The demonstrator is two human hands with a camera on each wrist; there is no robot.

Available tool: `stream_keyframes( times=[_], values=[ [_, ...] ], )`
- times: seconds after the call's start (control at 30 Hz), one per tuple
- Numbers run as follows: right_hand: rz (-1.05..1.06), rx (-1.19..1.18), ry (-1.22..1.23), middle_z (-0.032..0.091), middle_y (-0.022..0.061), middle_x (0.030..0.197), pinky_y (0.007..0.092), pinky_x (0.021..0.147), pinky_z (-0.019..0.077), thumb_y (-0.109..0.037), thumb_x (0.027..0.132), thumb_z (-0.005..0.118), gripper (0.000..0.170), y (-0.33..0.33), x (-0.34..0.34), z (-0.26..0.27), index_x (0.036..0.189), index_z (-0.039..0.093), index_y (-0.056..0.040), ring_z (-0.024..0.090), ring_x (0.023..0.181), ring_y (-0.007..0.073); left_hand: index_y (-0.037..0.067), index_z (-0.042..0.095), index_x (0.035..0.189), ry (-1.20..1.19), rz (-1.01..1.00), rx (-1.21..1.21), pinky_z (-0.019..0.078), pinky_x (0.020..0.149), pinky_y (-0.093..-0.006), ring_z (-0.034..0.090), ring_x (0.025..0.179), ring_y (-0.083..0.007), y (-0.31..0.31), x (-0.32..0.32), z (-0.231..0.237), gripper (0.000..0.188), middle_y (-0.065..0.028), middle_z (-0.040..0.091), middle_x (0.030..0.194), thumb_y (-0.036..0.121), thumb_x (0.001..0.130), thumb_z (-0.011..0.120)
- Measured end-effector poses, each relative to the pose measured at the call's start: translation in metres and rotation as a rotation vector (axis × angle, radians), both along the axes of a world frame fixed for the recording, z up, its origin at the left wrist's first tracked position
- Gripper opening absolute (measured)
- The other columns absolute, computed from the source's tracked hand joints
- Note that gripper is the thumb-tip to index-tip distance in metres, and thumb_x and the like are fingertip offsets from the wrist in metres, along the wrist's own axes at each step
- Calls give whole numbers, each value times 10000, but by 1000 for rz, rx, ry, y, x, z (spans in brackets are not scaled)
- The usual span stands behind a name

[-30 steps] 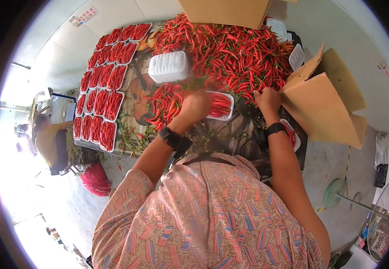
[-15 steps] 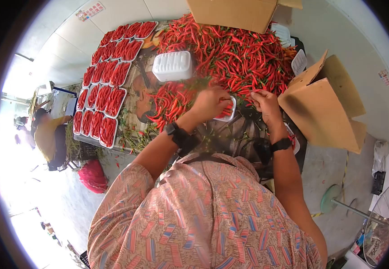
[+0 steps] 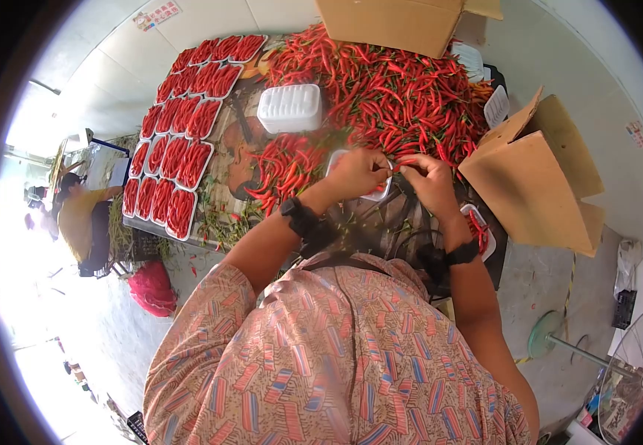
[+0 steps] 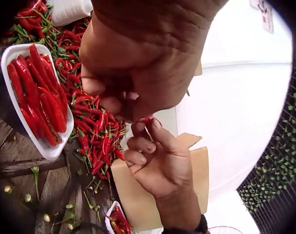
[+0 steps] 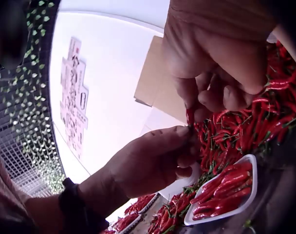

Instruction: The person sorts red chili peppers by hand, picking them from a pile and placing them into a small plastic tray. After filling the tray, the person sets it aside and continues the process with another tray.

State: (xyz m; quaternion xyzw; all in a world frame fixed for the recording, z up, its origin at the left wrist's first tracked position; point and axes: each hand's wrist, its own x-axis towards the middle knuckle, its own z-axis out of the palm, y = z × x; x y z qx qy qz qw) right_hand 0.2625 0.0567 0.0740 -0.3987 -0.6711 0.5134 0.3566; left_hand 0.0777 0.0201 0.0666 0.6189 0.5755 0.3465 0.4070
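Between my two hands is a red chili, held above the table. My right hand pinches it between thumb and forefinger. At its darker stem end are the fingertips of my left hand, thumb and forefinger closed together there. Just below the hands a white foam tray holds a layer of red chilies; in the head view my left hand hides much of it. A large heap of red chilies with green stems lies beyond the hands, and a smaller pile lies left of the tray.
Rows of filled trays cover the table's left side. A stack of white trays stands behind the small pile. An open cardboard box is at the right, another box at the back. A tray with chilies sits by my right forearm.
My left hand has moved right, away from the small pile, and my right hand has come in from the heap with a chili. The two hands now meet over the tray.
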Motion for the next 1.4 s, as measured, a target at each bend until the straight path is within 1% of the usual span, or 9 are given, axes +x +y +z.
stream_keyframes(
  times=[0.07, 0.13, 0.2, 0.27, 0.43, 0.53, 0.8, 1.07, 1.4],
  values=[
    [9, 240, -91, 669, 30, 815, 217, 642, 464, -67, 831, 637, 147, -8, -6, 7, 950, 677, 10, 590, 719, 58, 61, 665, 750, 113, -11, 9, 484, 607, -367, 630, 608, -237, 2, -2, -14, 193, -95, 652, 675, 252, 758, 689],
    [19, 482, -180, 674, 28, 829, 206, 679, 467, -43, 835, 634, 135, -11, -6, 14, 952, 682, 5, 589, 747, 41, 81, 658, 711, 559, -376, 182, 479, 605, -374, 629, 615, -236, 1, -3, -15, 212, -83, 636, 636, 284, 706, 721],
    [-4, 57, -71, 690, 78, 805, 257, 679, 499, -86, 813, 650, 158, -12, -4, 21, 945, 684, -7, 630, 753, 87, 80, 659, 733, 479, -451, -1, 480, 612, -372, 635, 638, -234, -10, -1, 0, 224, -82, 640, 657, 291, 699, 727],
    [-1, -21, -110, 696, 81, 827, 273, 697, 507, -75, 800, 653, 164, -4, 1, 14, 947, 685, -11, 645, 771, 114, 78, 661, 755, 400, -531, -184, 481, 618, -370, 640, 660, -232, -19, -1, 6, 240, -81, 644, 678, 298, 693, 733],
    [124, 9, -76, 683, 48, 854, 240, 711, 487, -30, 800, 661, 185, -3, -6, -3, 973, 647, 33, 616, 778, 83, 27, 617, 890, -115, -106, 150, 487, 641, -320, 615, 717, -183, -26, -14, 5, 265, -90, 639, 812, 178, 725, 759],
    [153, 58, -48, 682, 55, 872, 253, 729, 489, -21, 790, 658, 192, -1, -22, -4, 973, 645, 34, 620, 794, 101, 14, 614, 912, 37, 107, 137, 485, 650, -293, 598, 726, -151, -29, -22, 10, 239, -89, 631, 812, 116, 744, 749],
    [233, 16, -58, 686, 61, 868, 256, 720, 498, -33, 794, 659, 192, 7, -45, -16, 974, 663, 31, 631, 786, 105, 10, 658, 985, 68, 67, 105, 470, 621, -255, 582, 695, -78, -31, -42, 20, 198, -55, 674, 868, 116, 823, 700],
    [-11, 114, -306, 700, 103, 879, 293, 721, 512, -97, 794, 684, 201, 14, -6, -58, 966, 679, 6, 663, 788, 156, 54, 640, 867, 481, 32, 308, 491, 695, -383, 619, 808, -312, -29, -69, -26, 106, -115, 612, 876, 68, 762, 639],
    [-197, 90, -400, 698, 145, 840, 343, 739, 519, -144, 765, 665, 185, 28, 33, -60, 910, 695, -32, 685, 813, 272, 91, 623, 802, 538, 5, 297, 481, 668, -459, 597, 800, -356, -21, -73, -40, 69, -145, 586, 848, 121, 742, 607]
  ],
)
